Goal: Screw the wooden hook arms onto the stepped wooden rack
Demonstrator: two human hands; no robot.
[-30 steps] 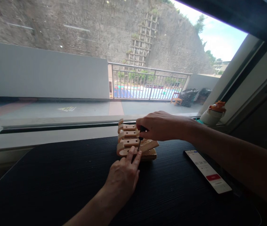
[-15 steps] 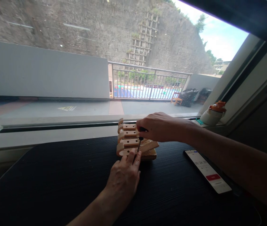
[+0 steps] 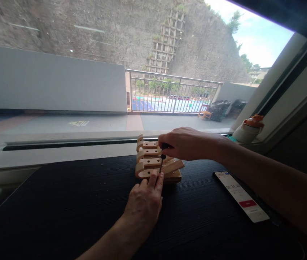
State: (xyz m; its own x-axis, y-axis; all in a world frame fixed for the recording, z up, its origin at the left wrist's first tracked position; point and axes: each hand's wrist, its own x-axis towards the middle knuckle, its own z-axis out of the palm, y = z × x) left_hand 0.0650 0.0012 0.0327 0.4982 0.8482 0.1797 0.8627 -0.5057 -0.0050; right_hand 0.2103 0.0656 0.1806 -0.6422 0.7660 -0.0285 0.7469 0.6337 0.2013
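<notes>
A wooden rack point(image 3: 149, 162) with several curved light-wood hooks lies on the black table. My right hand point(image 3: 184, 143) is closed round the dark handle of a screwdriver point(image 3: 161, 163), whose shaft points down, slightly tilted, at the front wooden hook point(image 3: 143, 172). My left hand point(image 3: 145, 198) reaches in from the near side, its index and middle fingertips pressed together on that front hook, right at the screwdriver's tip. Any screw there is too small and covered to make out. A loose-looking flat wooden strip point(image 3: 173, 166) lies slantwise on the rack's right side.
A phone point(image 3: 241, 196) showing a running timer lies on the black table point(image 3: 74, 202), right of the rack. Behind the table are a pale windowsill point(image 3: 61, 157) and a large window. A white bottle with an orange top point(image 3: 246, 130) stands at the sill's right end.
The screwdriver stands slightly more upright, and more of its dark handle shows below my turned right hand. My left fingers stay at its tip. The whole view has shifted slightly.
</notes>
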